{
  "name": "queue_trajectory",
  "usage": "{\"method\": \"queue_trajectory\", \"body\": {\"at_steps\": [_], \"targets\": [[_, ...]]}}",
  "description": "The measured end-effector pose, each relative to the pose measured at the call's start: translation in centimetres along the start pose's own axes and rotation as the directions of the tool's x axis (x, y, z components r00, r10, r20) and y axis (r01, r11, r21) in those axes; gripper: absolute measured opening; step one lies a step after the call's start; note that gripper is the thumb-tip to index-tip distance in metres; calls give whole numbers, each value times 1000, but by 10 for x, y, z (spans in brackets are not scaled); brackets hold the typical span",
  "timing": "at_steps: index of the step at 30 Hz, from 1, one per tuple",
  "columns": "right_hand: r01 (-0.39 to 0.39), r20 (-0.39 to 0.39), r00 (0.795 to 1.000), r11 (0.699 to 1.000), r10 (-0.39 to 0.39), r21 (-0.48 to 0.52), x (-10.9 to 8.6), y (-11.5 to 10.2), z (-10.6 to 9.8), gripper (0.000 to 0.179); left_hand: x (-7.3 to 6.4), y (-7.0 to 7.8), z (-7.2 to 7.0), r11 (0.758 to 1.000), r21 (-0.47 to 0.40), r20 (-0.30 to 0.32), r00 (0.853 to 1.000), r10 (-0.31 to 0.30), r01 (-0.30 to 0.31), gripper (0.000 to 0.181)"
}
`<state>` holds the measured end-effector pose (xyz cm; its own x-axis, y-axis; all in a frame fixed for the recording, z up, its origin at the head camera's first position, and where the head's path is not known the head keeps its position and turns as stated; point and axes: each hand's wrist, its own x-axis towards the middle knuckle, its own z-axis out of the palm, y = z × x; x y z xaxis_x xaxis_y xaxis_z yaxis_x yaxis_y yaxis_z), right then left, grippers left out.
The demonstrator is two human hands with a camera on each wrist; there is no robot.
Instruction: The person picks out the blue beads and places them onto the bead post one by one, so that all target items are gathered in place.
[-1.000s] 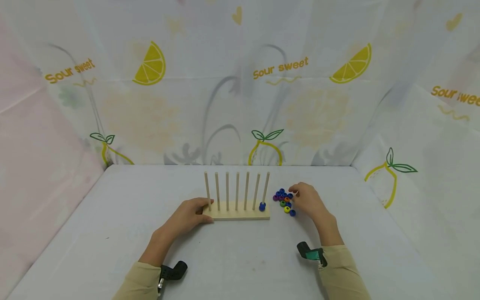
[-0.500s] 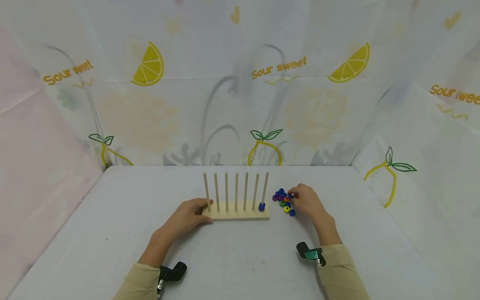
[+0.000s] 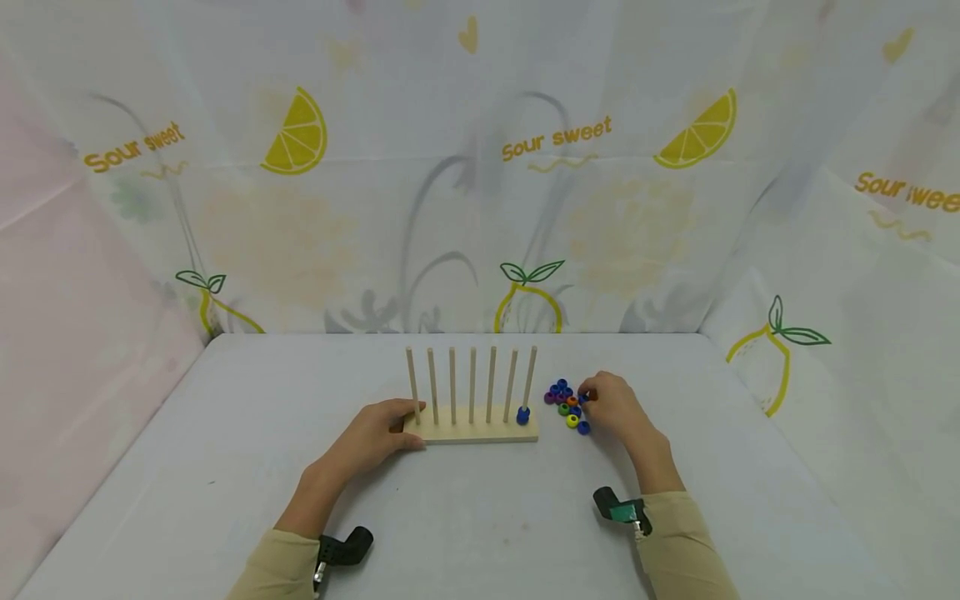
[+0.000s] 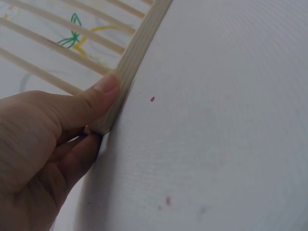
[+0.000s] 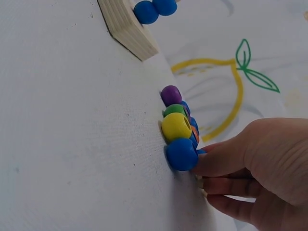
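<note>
A pale wooden peg rack [image 3: 472,434] with a row of several upright pegs stands on the table in the head view. My left hand [image 3: 372,432] grips the base's left end, thumb on the front edge and fingers behind. Two blue beads [image 5: 155,10] sit stacked low on the rightmost peg. Right of the rack, my right hand [image 3: 617,408] pinches a blue bead [image 3: 583,399] at the edge of a loose bead pile. In the right wrist view the thumb hides most of that bead. Nearest the hand there lie another blue bead [image 5: 182,154] and a yellow bead [image 5: 175,126].
The loose pile also holds a green bead [image 3: 563,409], an orange bead [image 3: 572,402], a purple bead [image 3: 550,398] and several blue ones. A white cloth covers the table [image 3: 465,517]. Behind it hangs a printed curtain [image 3: 420,208].
My right hand's fingertips have come down and together on a blue bead at the pile's right edge. My left hand keeps its grip on the rack.
</note>
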<state>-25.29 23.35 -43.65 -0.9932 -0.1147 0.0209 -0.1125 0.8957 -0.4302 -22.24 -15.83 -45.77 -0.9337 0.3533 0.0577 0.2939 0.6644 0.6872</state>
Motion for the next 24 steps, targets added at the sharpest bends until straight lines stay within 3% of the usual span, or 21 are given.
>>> {"method": "queue_trajectory", "body": {"at_steps": [24], "targets": [[-14, -32, 999, 999, 16, 41, -6, -3, -3, 23, 0, -1, 1, 1000, 0, -10, 1000, 12, -12, 57]]}}
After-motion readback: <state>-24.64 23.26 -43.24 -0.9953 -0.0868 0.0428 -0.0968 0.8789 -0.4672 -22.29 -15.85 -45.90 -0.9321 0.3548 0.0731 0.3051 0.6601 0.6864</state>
